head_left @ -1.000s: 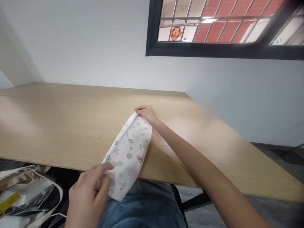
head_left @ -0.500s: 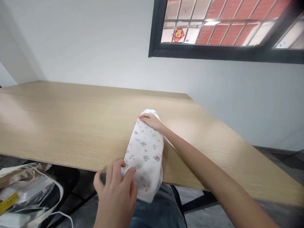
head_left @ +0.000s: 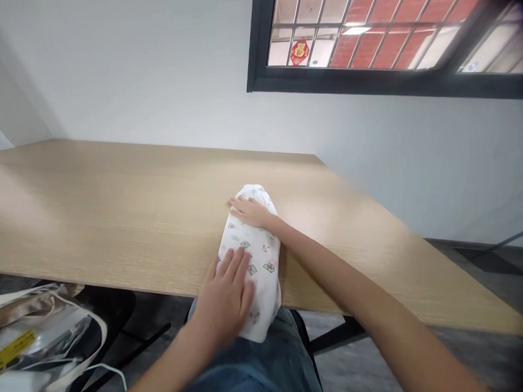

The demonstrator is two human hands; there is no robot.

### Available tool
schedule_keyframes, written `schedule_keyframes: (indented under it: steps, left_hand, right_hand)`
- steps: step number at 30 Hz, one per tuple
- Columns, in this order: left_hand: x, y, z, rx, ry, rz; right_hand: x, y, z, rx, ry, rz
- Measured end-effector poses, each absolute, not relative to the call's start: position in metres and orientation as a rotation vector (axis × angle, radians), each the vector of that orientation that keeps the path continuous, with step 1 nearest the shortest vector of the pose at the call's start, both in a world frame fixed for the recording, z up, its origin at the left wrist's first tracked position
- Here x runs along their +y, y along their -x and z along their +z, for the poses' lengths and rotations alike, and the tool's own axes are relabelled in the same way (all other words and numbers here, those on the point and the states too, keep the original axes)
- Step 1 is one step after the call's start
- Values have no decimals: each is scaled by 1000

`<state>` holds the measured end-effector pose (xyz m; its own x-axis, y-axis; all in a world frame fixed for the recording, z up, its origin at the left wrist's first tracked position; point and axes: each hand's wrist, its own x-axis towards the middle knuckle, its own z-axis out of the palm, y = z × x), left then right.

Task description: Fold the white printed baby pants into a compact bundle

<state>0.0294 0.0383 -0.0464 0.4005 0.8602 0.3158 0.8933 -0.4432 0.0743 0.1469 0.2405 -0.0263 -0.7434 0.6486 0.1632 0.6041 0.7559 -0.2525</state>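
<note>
A folded white cloth [head_left: 265, 293] with small green and pink printed figures lies lengthwise on the table, its near end hanging over the front edge toward my lap. My right hand [head_left: 252, 212] rests flat across the far part of the cloth, fingers pointing left and stretched out. Nearer to me, my left hand [head_left: 228, 286] lies palm down on the cloth's left side, its fingers extended toward the far end. Whether the cloth is a garment or a plain sheet, I cannot tell.
The light wooden table [head_left: 116, 212] runs along a white wall below a dark-framed barred window [head_left: 352, 84]. At the lower left, an open bag [head_left: 89, 305] of plastic packages and a white cable sits on a black chair. My legs [head_left: 259, 367] are under the table edge.
My left hand has moved forward from the cloth's left edge and flattened onto it, fingers straightened. My right hand has shifted slightly left and spread across the cloth. The view has tilted a little.
</note>
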Motion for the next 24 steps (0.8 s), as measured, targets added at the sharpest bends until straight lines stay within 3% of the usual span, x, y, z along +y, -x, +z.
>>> schedule_keyframes:
  steps: [6, 12, 18, 24]
  left_hand:
    - [-16, 5, -52, -1236, 2585, -492]
    - [10, 48, -46, -1271, 2623, -370]
    - [31, 42, -58, -1156, 2521, -675]
    - [36, 32, -36, -820, 2648, -1070]
  right_hand:
    - [262, -142, -22, -2695, 1081, 159]
    - [178, -156, -15, -2804, 981, 196]
    - [62, -193, -22, -2896, 627, 133]
    - [54, -199, -26, -2730, 439, -206]
